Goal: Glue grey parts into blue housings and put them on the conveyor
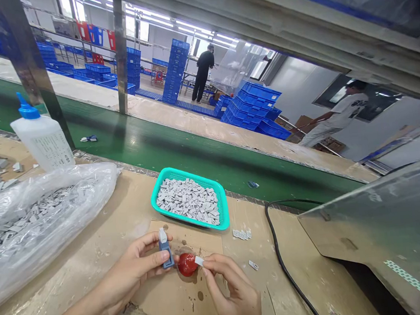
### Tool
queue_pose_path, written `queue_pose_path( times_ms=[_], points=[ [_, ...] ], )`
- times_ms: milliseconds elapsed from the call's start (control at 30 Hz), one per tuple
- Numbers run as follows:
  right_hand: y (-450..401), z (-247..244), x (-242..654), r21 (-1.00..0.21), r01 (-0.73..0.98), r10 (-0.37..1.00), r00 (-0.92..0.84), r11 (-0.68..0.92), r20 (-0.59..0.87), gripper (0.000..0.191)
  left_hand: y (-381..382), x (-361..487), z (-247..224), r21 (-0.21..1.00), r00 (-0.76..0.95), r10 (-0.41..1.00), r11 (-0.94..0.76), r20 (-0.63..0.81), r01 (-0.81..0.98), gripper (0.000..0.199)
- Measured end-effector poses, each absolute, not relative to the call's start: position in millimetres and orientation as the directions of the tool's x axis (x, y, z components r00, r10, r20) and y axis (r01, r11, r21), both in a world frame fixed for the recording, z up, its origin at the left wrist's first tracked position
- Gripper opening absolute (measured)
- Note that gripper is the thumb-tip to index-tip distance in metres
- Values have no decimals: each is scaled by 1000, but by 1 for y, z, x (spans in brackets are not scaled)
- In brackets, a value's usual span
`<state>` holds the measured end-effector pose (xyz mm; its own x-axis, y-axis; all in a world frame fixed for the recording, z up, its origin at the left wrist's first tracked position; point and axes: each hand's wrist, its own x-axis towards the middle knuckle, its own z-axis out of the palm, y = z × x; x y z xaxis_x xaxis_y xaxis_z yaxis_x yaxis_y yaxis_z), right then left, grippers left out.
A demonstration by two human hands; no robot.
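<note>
My left hand [145, 261] is closed around a dark blue plastic housing [166, 256] with a light grey piece [162, 235] at its upper end. Between thumb and fingertips, my right hand [230, 283] pinches a small light grey plastic piece [199, 261]. That piece is at the right edge of a glossy red blob [187, 265] on a stained cardboard sheet [171, 303]; whether they touch I cannot tell. Just beyond my hands stands a turquoise basket [223, 210] full of small grey plastic pieces [188, 201].
At left lie a clear plastic bag [98, 187] of grey parts and a white bottle [47, 142] with a blue cap. Right of the basket are a row of grey pieces [241, 234], one loose piece [253, 265] and a black cable [281, 264]. A green conveyor belt [127, 140] runs behind; two people stand beyond.
</note>
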<state>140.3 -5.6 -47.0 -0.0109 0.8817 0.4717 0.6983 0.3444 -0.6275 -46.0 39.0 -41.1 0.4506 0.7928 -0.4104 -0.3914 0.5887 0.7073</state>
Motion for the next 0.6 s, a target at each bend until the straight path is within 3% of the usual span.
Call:
queue_pose_path(
  times_ms=[300,433,600],
  points=[
    [-9,-44,133,-620,725,877,46,300,478,9,39,-48,-37,646,519,778,605,-354,-466,34],
    [-5,-45,140,-648,694,891,19,315,454,8,39,-45,-41,729,515,799,548,-310,-410,25],
    [-1,-33,143,-763,564,886,114,315,450,4,34,-40,-43,821,524,809,476,-267,-316,24]
  ],
)
